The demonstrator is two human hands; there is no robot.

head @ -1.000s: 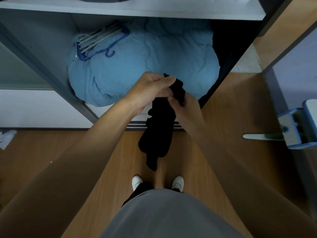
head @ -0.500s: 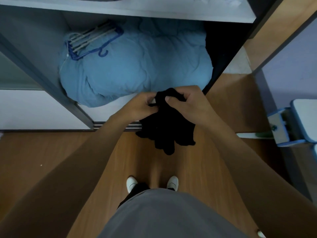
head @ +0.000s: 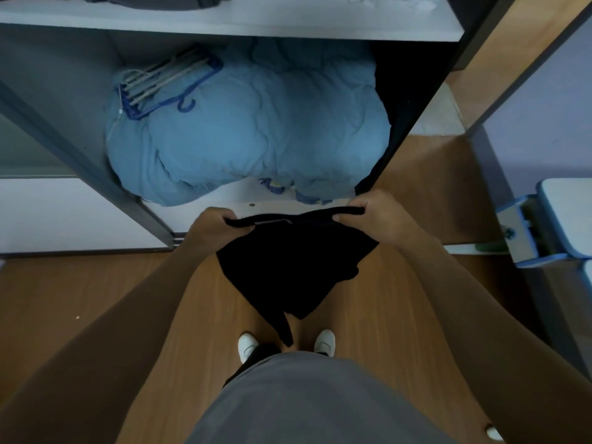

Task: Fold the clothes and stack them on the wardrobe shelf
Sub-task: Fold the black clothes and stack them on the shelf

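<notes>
A black garment (head: 294, 264) hangs spread out in front of me, above the wooden floor. My left hand (head: 214, 227) grips its top edge at the left corner. My right hand (head: 378, 216) grips the same edge at the right corner. The fabric tapers down to a point near my feet. The white wardrobe shelf (head: 288, 24) runs across the top of the view, with dark folded clothes (head: 153, 0) at its left and pale cloth (head: 390, 1) at its right.
Below the shelf, a bulky blue duvet (head: 250, 133) fills the wardrobe bottom, with blue hangers (head: 166, 84) lying on it. A blue and white chair (head: 551, 225) stands at the right. The wardrobe's wooden side panel (head: 519, 52) rises at the upper right.
My hands have moved apart and lower, stretching the bunched black garment open along its top edge. The view has tilted so more of the shelf shows.
</notes>
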